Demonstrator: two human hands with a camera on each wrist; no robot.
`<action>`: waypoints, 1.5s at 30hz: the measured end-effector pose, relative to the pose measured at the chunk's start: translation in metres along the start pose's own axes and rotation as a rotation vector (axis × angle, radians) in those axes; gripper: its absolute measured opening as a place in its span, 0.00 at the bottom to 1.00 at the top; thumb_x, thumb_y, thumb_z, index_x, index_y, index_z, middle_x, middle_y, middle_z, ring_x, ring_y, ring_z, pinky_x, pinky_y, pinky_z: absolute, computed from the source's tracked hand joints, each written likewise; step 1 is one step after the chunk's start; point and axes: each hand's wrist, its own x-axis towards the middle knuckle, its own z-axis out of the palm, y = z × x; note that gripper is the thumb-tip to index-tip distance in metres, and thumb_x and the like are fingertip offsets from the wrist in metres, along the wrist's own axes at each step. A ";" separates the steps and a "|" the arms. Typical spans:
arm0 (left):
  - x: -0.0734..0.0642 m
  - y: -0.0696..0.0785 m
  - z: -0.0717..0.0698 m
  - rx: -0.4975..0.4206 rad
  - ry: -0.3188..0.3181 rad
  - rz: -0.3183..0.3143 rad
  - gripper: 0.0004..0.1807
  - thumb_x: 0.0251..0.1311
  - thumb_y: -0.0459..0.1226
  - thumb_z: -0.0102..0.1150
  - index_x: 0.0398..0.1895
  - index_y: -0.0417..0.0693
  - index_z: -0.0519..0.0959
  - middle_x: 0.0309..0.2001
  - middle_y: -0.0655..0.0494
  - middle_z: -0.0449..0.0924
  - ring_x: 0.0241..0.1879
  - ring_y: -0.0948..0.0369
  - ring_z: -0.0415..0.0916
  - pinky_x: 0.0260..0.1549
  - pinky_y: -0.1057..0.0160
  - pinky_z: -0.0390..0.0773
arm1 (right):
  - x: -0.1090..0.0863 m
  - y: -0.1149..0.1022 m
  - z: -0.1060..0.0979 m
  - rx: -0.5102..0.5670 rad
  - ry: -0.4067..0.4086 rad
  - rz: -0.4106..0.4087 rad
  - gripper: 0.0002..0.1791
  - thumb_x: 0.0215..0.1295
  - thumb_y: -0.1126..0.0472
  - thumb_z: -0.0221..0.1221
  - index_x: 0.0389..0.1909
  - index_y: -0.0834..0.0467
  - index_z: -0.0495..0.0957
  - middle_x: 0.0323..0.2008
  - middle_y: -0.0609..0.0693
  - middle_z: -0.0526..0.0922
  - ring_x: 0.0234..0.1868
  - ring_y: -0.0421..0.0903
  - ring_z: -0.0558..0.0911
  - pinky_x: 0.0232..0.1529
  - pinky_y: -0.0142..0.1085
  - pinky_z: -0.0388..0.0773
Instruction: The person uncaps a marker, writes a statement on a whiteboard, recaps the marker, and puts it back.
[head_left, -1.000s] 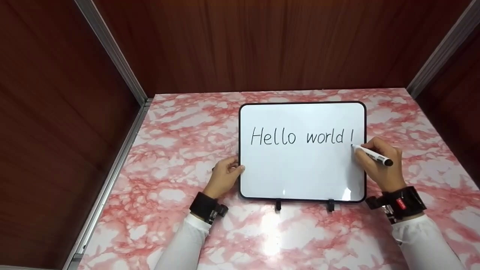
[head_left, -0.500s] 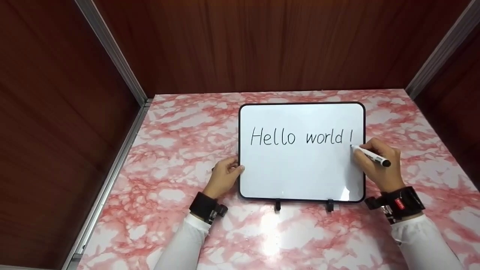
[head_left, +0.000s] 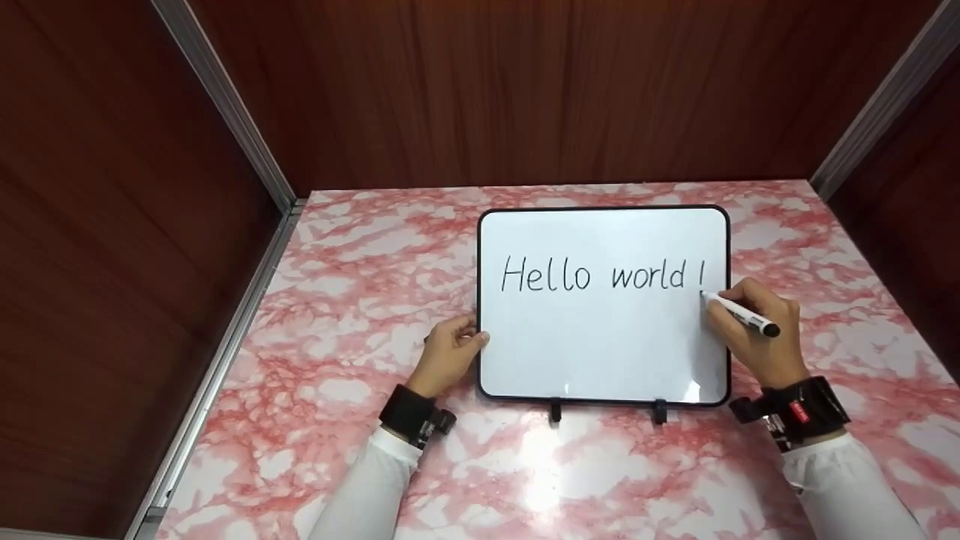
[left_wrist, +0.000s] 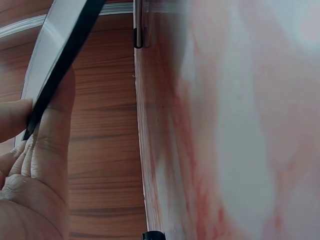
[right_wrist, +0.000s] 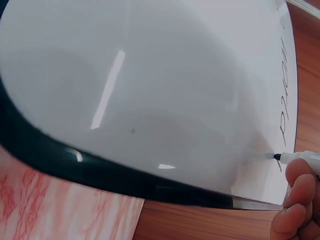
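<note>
A whiteboard [head_left: 600, 345] with a black frame stands tilted on small black feet [head_left: 556, 409], bearing the handwritten words "Hello world" and an exclamation stroke. My left hand [head_left: 446, 352] grips its left edge, thumb on the front and fingers behind, as the left wrist view shows at the frame [left_wrist: 65, 60]. At the board's right side, my right hand [head_left: 761, 330] pinches a white marker [head_left: 739, 309] with a black end. In the right wrist view the marker's dark tip [right_wrist: 277, 156] is right at the board surface, below the exclamation stroke.
The board stands on a table [head_left: 345, 300] with a red and white marbled top. Brown wood-grain panels [head_left: 525, 90] rise behind and at both sides, with a metal rail [head_left: 225, 337] along the left. Black wrist straps [head_left: 806, 409] sit above white sleeves.
The right hand and marker shift only very slightly, with the tip staying under the exclamation stroke, where a small dark dot shows. The left hand keeps its grip.
</note>
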 end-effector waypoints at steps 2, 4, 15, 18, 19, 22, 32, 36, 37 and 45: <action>-0.002 0.006 0.000 0.016 0.000 0.009 0.14 0.62 0.28 0.61 0.49 0.29 0.79 0.39 0.41 0.81 0.37 0.55 0.80 0.39 0.64 0.80 | -0.001 0.001 0.000 0.000 -0.003 -0.008 0.04 0.51 0.71 0.66 0.24 0.63 0.79 0.20 0.50 0.83 0.18 0.34 0.76 0.19 0.20 0.69; -0.005 0.016 -0.001 0.011 -0.007 0.013 0.14 0.62 0.27 0.60 0.50 0.26 0.78 0.39 0.39 0.81 0.38 0.54 0.80 0.39 0.65 0.80 | -0.001 0.003 0.000 0.001 -0.001 -0.005 0.05 0.51 0.72 0.66 0.24 0.62 0.79 0.20 0.50 0.83 0.18 0.34 0.76 0.19 0.20 0.69; -0.009 0.032 -0.002 0.012 -0.017 -0.001 0.14 0.62 0.26 0.58 0.49 0.25 0.77 0.40 0.36 0.81 0.40 0.50 0.81 0.41 0.62 0.81 | -0.002 0.002 -0.001 -0.005 -0.005 0.012 0.05 0.51 0.70 0.67 0.26 0.62 0.79 0.22 0.50 0.83 0.20 0.35 0.77 0.20 0.20 0.71; -0.004 0.016 -0.001 0.004 -0.014 -0.004 0.14 0.63 0.27 0.59 0.50 0.27 0.77 0.41 0.37 0.82 0.41 0.49 0.82 0.41 0.61 0.81 | -0.002 0.000 -0.002 -0.001 -0.009 0.016 0.05 0.52 0.70 0.67 0.26 0.62 0.79 0.22 0.50 0.83 0.20 0.35 0.77 0.20 0.20 0.71; -0.003 0.011 0.000 -0.001 -0.012 -0.006 0.14 0.63 0.27 0.59 0.50 0.27 0.78 0.41 0.37 0.82 0.41 0.50 0.82 0.41 0.61 0.82 | -0.002 -0.001 -0.002 -0.001 -0.009 0.017 0.05 0.52 0.69 0.67 0.26 0.62 0.79 0.22 0.50 0.83 0.20 0.35 0.77 0.20 0.20 0.71; 0.000 0.003 0.000 -0.003 -0.008 -0.013 0.13 0.63 0.29 0.60 0.49 0.30 0.79 0.40 0.40 0.82 0.40 0.52 0.82 0.40 0.61 0.82 | -0.003 -0.001 -0.002 0.003 -0.008 0.018 0.06 0.52 0.69 0.68 0.27 0.63 0.79 0.22 0.51 0.83 0.20 0.35 0.77 0.20 0.20 0.71; 0.000 0.003 -0.002 0.046 -0.009 -0.009 0.12 0.62 0.31 0.61 0.48 0.35 0.81 0.39 0.47 0.83 0.38 0.58 0.81 0.40 0.62 0.81 | -0.002 -0.001 -0.001 0.003 0.016 0.017 0.05 0.51 0.72 0.67 0.28 0.65 0.80 0.21 0.53 0.83 0.19 0.33 0.75 0.19 0.19 0.68; 0.002 0.004 -0.004 0.082 -0.017 0.005 0.13 0.62 0.32 0.61 0.48 0.38 0.81 0.36 0.50 0.83 0.36 0.59 0.81 0.38 0.62 0.81 | 0.001 -0.013 -0.001 0.008 0.015 0.020 0.05 0.51 0.72 0.67 0.29 0.66 0.80 0.22 0.53 0.83 0.19 0.33 0.76 0.19 0.19 0.68; 0.002 0.004 -0.004 0.101 -0.019 0.008 0.13 0.62 0.32 0.61 0.49 0.39 0.81 0.36 0.52 0.83 0.35 0.59 0.81 0.38 0.62 0.81 | 0.001 -0.018 -0.001 0.012 0.012 0.013 0.06 0.51 0.72 0.66 0.29 0.66 0.80 0.21 0.53 0.83 0.19 0.34 0.75 0.19 0.20 0.68; 0.003 0.008 -0.015 0.247 -0.073 0.013 0.15 0.63 0.39 0.62 0.49 0.42 0.80 0.37 0.54 0.82 0.33 0.60 0.80 0.33 0.63 0.81 | 0.000 -0.056 -0.002 0.037 0.003 -0.044 0.08 0.49 0.74 0.66 0.31 0.68 0.78 0.20 0.54 0.81 0.18 0.34 0.73 0.20 0.21 0.65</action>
